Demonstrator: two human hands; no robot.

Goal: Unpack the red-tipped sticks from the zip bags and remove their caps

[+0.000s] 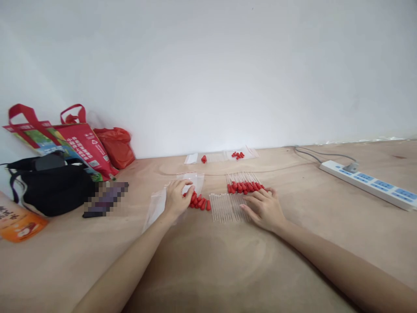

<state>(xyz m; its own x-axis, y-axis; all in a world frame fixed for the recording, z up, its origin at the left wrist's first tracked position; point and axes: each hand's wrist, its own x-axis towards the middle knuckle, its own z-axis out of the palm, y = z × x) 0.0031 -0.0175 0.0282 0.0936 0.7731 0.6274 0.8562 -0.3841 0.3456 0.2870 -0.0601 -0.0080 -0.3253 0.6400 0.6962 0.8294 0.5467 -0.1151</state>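
Note:
My left hand (176, 198) rests on a clear plastic bag (156, 206), its fingers curled over the bag's edge beside a row of red-tipped thin sticks (199, 202). My right hand (263, 208) lies flat with fingers stretched out on the pale shafts of those sticks (224, 208). Just beyond it lies a second row of red-tipped sticks (245, 187). Farther back, two clear bags (221, 156) hold a few red pieces each.
The wooden table (208, 261) meets a white wall. At the left stand red shopping bags (81, 143), a black bag (54, 187) and an orange packet (18, 221). A white power strip (368, 182) with its cable lies at the right.

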